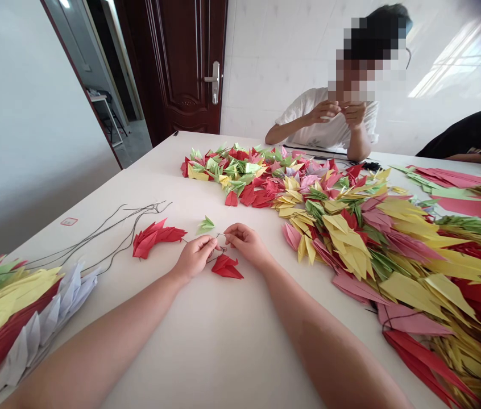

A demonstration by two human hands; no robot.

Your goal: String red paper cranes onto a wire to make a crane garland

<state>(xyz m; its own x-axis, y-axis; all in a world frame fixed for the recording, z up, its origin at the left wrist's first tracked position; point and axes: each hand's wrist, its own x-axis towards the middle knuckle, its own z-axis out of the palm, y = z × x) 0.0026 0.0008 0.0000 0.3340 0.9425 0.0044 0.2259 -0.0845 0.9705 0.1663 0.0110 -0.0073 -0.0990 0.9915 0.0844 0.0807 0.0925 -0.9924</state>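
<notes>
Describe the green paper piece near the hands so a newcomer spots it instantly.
On the white table, find the left hand and right hand close together. Just beyond the left hand lies a small folded piece by itself. Unlike its nearest neighbours, the red bunch to its left and the red piece nearer the wearer, it is light green.

Paper piece (227, 267) centre, heap (345, 236) right, bundles (19, 321) left

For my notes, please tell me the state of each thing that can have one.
Left hand: pinching thin cord
Right hand: fingertips pinched
Red piece: folded
Green piece: folded, apart
Red cluster: folded, curved
Colourful garlands: folded, heaped
Red strip: flat, unfolded
Door: open
</notes>
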